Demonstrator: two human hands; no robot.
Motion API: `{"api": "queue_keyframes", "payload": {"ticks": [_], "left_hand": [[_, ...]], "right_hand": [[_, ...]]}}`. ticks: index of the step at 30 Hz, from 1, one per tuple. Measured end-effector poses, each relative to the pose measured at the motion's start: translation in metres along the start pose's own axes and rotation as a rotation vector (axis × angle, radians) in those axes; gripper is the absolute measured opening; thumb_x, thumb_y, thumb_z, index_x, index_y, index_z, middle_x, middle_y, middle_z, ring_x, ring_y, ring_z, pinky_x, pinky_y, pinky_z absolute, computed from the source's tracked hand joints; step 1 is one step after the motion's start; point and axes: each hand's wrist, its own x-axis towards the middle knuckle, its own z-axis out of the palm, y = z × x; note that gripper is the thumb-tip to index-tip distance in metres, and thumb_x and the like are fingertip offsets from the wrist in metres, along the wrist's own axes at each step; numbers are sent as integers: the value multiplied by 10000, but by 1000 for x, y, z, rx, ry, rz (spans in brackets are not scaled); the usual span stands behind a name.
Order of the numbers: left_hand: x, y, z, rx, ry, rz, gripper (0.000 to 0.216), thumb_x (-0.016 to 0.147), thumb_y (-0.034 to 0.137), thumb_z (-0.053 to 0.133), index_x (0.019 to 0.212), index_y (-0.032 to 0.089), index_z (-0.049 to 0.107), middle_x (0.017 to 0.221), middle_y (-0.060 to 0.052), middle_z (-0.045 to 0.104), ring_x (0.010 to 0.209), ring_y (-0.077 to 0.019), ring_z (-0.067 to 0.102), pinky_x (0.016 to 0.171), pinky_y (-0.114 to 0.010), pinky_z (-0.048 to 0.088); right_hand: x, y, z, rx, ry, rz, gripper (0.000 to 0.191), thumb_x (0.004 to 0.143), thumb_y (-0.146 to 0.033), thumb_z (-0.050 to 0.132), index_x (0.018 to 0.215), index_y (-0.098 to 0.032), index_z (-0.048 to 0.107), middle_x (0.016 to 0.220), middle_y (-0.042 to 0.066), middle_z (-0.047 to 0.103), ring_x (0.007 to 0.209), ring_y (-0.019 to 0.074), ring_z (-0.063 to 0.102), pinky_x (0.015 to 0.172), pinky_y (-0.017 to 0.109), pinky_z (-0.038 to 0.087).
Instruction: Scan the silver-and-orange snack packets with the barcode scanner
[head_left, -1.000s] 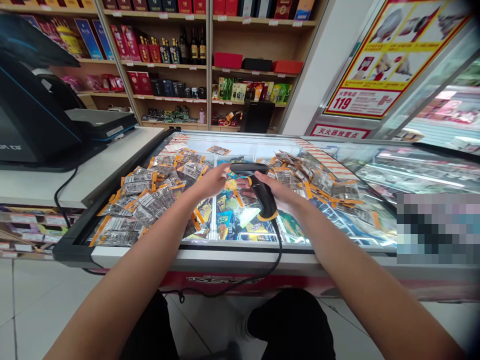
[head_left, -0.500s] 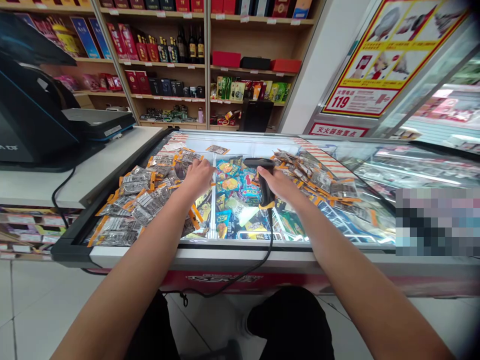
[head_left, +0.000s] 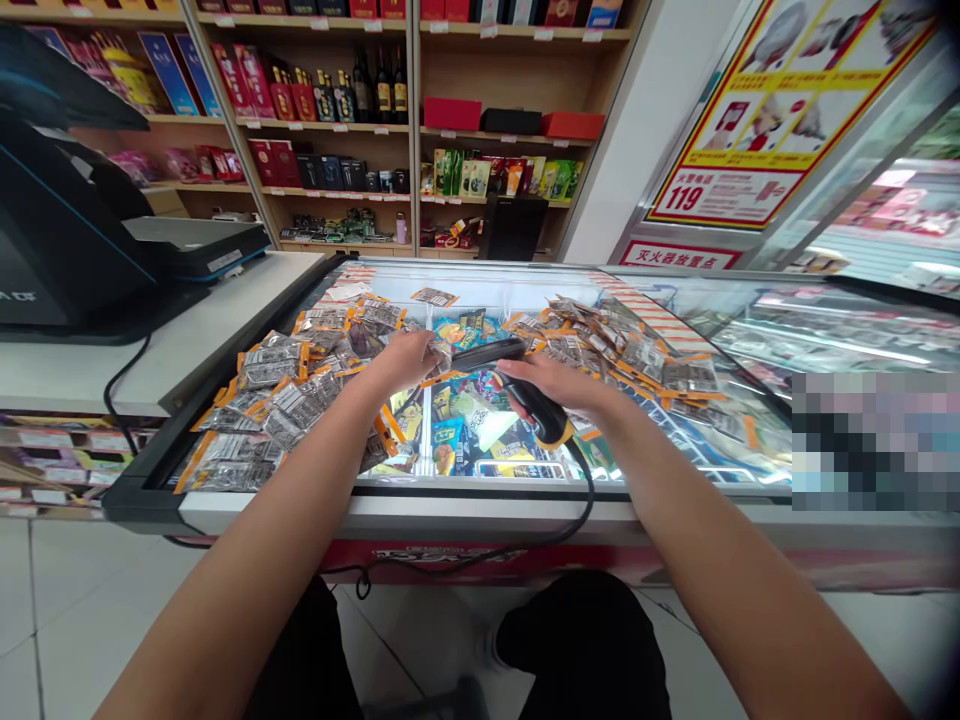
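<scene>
A black handheld barcode scanner (head_left: 536, 398) is gripped in my right hand (head_left: 559, 380), its head tilted left toward my left hand (head_left: 409, 358). My left hand is closed on a small clear snack packet (head_left: 441, 358) with an orange edge, partly hidden by the fingers and close to the scanner's head. To the left, a heap of similar snack packets (head_left: 281, 400) lies on the glass lid. Another pile of packets (head_left: 600, 345) spreads to the right of the scanner. Through the glass between them show colourful frozen-treat bags (head_left: 465, 430).
The chest freezer's front edge (head_left: 480, 508) runs before my knees, with the scanner's cable (head_left: 585, 490) looping over it. At left, a counter (head_left: 90, 365) carries a dark checkout machine (head_left: 67, 230). Shelves of boxes and bottles (head_left: 382, 95) stand behind the freezer.
The scanner has turned from upright to tilted, its head swinging left toward my left hand. My left hand has moved slightly right and down, and the packet now shows at its fingertips.
</scene>
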Motion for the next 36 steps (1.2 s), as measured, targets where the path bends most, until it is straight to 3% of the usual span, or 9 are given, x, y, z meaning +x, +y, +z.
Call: {"api": "queue_keyframes", "payload": {"ticks": [7,23,29,36], "left_hand": [[1,7,0,-17,23,63,431,1027,310,493,1400,149,637,1402,-145,678,1330,-316,591,1125,-402,431],[5,6,4,15,33,74,425,999,274,474,1377,147,621,1398,-150,668,1354,-292,574,1175,-408,381],[-2,3,7,-79,-15,93,525,973,488,511,1373,155,581,1369,-188,612,1284,-343,578,1022,-426,495],[4,-1,19,-45,2,97,654,923,526,572,1473,176,515,1458,-176,546,1317,-365,522,1080,-451,451]], "right_hand": [[-2,-2,-1,-9,-18,20,513,894,-726,635,847,-215,629,636,78,668,530,203,624,488,336,530],[-5,-4,-5,-58,27,25,556,877,-761,626,855,-206,610,588,58,684,488,187,622,469,290,504],[-8,-6,-8,-112,42,25,605,846,-802,617,858,-198,625,591,69,687,484,185,613,486,299,496],[-5,-4,-9,-91,31,26,596,820,-809,652,864,-218,585,603,52,689,512,195,630,508,320,519]]}}
